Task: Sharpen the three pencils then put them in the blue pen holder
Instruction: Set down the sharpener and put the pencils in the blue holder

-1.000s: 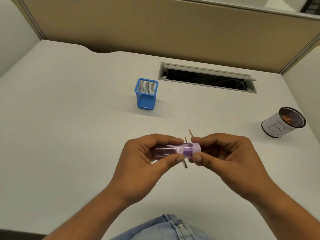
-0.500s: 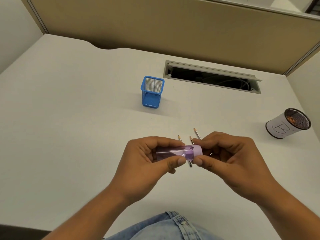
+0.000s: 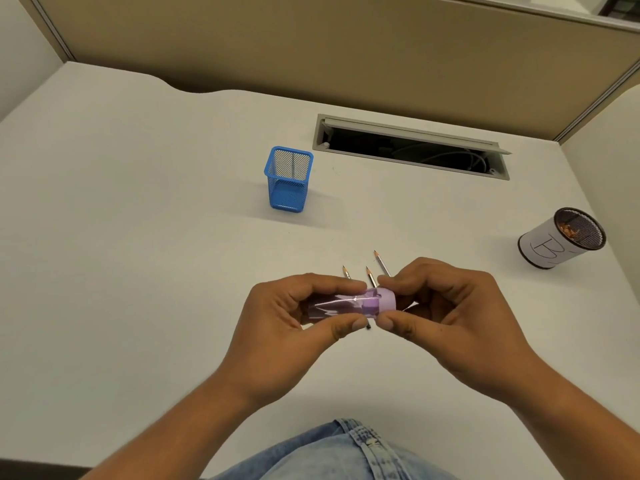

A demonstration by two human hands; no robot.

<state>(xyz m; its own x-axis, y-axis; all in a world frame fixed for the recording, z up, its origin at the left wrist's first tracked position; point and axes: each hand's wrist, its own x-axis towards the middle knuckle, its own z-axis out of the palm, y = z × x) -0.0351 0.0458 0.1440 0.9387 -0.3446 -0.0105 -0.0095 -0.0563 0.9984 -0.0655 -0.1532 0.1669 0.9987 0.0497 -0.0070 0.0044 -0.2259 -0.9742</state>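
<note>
I am still gripping the purple sharpener (image 3: 349,304) with my left hand (image 3: 294,327) and right hand (image 3: 446,320), three pointed pencils (image 3: 371,277) now showing beyond it, blue holder (image 3: 288,180) well apart, empty.

Both hands (image 3: 374,317) together, apparently pinching
</note>
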